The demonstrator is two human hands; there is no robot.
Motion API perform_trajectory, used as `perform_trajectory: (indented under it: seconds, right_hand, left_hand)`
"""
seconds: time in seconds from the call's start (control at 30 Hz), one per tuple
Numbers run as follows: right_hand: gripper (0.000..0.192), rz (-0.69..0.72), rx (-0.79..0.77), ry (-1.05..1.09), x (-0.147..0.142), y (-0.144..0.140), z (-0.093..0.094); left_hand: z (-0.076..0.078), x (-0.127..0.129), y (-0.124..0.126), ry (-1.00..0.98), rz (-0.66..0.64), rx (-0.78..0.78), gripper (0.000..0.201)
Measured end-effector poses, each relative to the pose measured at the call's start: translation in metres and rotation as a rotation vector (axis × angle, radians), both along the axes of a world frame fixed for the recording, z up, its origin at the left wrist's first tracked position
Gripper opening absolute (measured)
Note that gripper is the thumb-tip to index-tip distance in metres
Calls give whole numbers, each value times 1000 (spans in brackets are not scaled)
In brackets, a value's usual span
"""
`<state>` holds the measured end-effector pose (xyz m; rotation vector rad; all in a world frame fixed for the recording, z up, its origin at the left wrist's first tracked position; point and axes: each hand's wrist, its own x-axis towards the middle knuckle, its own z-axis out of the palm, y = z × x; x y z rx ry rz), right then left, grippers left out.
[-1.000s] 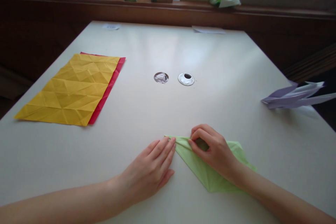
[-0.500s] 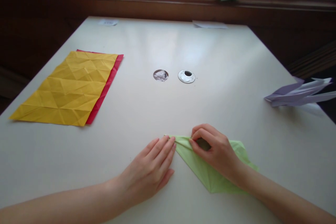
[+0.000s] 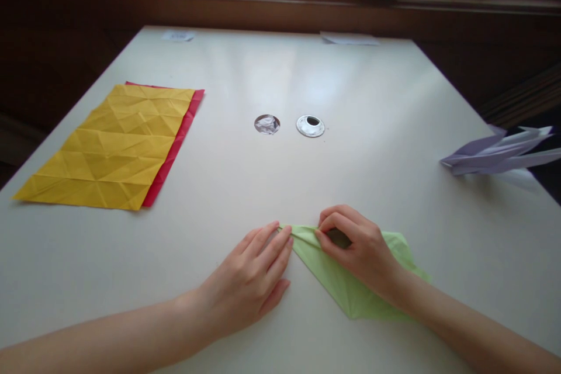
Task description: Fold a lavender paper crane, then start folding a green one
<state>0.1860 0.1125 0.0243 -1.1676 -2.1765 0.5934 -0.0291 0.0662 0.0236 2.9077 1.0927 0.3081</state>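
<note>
Left hand (image 3: 252, 280) flat, fingers together, tips pressing left point of folded green paper (image 3: 346, 286) at 6 o'clock, near table edge. Right hand (image 3: 357, 248) on paper, fingers curled, narrow pinch on upper fold. Yellow creased sheet (image 3: 109, 149) over red sheet (image 3: 182, 128) at 9 o'clock. Two round grommets (image 3: 310, 126) at centre. Lilac folded model (image 3: 499, 155) at 3 o'clock. White table (image 3: 372, 99).

Pale glossy table (image 3: 372, 105) under daylight glare, dark wooden windowsill (image 3: 460, 6) beyond.
</note>
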Motion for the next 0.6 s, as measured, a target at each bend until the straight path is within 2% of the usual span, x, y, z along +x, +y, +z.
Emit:
perform_trajectory:
  seconds: [0.33,0.6]
  right_hand:
    - [14,4,-7,-5,1,0,0]
    - [14,1,-9,-15,1,1,-1]
  left_hand:
    - [-2,4,-8,107,38,172,44]
    - [-4,3,-6,56,15,91,45]
